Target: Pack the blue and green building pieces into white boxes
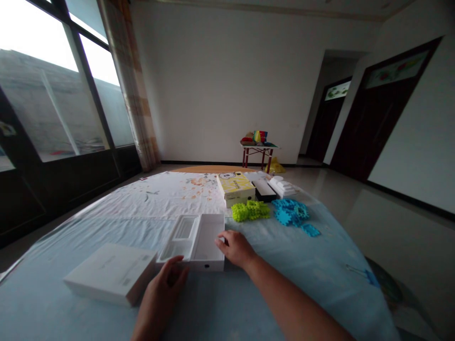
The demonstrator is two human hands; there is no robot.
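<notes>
A floral cloth (159,194) is covering the round table (209,168), a window (93,61) standing left and a dark door (384,109) right. An open white box (209,232) is lying between the hands, a two-compartment tray (182,234) adjoining its left side. The right hand (236,247) is curling over the box's right wall; the left hand (164,286) is bending at the tray's near end; whether either is gripping cannot be told. The table's edge is curving well beyond both.
</notes>
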